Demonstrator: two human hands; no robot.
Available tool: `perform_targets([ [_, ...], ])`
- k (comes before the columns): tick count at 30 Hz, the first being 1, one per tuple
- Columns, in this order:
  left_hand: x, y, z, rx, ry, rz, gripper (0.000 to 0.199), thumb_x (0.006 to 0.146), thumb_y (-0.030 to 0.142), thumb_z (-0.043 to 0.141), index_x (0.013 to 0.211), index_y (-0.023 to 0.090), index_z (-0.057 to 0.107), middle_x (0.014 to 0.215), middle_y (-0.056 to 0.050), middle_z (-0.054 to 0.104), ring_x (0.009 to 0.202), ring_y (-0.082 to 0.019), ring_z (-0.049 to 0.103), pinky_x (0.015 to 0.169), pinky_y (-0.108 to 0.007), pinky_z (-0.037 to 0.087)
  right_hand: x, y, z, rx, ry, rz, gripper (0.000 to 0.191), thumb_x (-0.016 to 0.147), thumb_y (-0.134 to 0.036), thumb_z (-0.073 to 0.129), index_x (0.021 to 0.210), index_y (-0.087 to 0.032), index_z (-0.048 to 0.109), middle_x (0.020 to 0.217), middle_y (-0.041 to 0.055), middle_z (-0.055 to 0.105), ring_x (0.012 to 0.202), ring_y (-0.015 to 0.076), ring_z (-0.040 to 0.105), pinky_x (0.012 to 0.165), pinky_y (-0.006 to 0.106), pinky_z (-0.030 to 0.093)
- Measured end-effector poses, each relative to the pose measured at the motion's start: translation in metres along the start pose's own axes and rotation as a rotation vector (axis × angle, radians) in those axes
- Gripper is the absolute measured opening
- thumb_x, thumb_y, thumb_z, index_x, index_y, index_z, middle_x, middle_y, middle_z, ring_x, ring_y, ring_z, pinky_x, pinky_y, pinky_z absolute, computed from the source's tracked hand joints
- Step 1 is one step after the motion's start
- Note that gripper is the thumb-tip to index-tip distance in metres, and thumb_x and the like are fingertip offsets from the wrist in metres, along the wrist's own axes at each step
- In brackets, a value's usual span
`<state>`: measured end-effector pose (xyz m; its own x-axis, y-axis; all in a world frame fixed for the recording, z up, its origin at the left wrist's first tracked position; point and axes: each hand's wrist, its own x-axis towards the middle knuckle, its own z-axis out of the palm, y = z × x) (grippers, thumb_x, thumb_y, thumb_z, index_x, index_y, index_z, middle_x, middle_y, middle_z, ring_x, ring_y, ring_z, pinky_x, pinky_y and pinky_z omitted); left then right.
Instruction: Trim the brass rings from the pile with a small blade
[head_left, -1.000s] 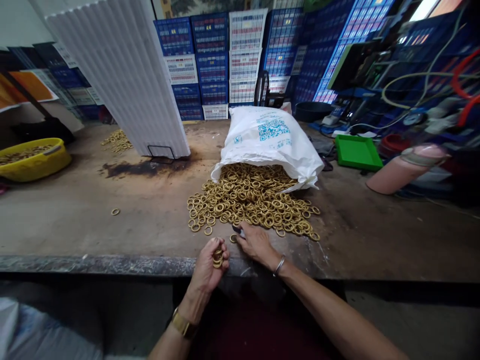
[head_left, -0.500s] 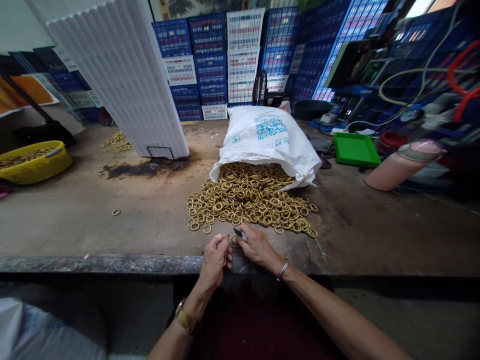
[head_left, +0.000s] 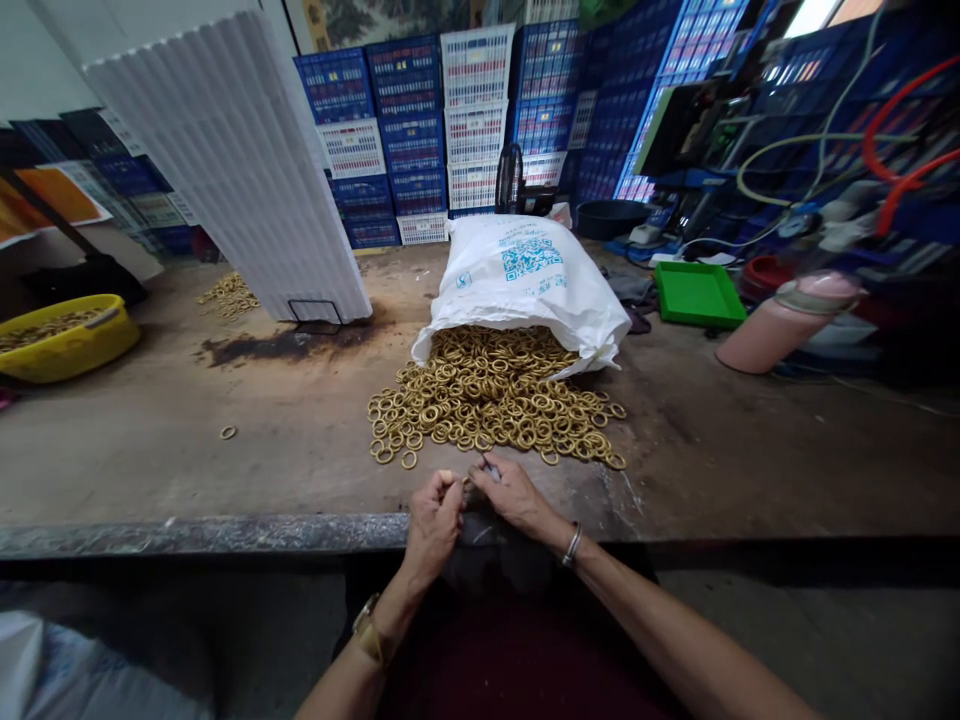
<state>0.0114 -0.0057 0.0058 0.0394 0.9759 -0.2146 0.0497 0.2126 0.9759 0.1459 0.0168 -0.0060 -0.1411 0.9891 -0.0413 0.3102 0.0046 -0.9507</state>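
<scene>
My left hand (head_left: 433, 522) is closed at the table's front edge, pinching a brass-coloured ring (head_left: 466, 482) that shows only in part between the fingertips. Close against it, my right hand (head_left: 519, 497) is closed around a small knife (head_left: 490, 467) with a dark blade and a greyish handle. The fingertips of both hands nearly meet at the ring. Just beyond them spreads a heap of brass-coloured rings (head_left: 487, 400), spilling from the mouth of a white woven sack (head_left: 480, 285) that lies on its side.
A lone ring (head_left: 228, 432) lies on the wooden table (head_left: 300, 470) to the left. Farther left stands a yellow basin (head_left: 82, 345) of rings. A tilted white corrugated panel (head_left: 247, 180) rises behind. At right are a green tray (head_left: 701, 298) and a pink bottle (head_left: 784, 322).
My right hand has drawn in against the left, and the knife has turned so its blade shows less. The ring now shows between the fingertips. The view has shifted slightly.
</scene>
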Motion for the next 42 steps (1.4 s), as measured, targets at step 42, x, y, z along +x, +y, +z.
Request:
perform_targets([
  [42,-0.007,-0.002,0.004,-0.173,-0.089,-0.040,0.033,0.072,0.048,0.054,0.067,0.016,0.048,0.053,0.004,0.046,0.040,-0.005,0.040,0.039,-0.017,0.030,-0.007,0.001,-0.006,-0.804,-0.119,-0.141,0.017,0.073,-0.016,0.042,0.082,-0.017,0.057,0.071,0.0043,0.062,0.061,0.0134,0.053,0.053,0.022,0.027],
])
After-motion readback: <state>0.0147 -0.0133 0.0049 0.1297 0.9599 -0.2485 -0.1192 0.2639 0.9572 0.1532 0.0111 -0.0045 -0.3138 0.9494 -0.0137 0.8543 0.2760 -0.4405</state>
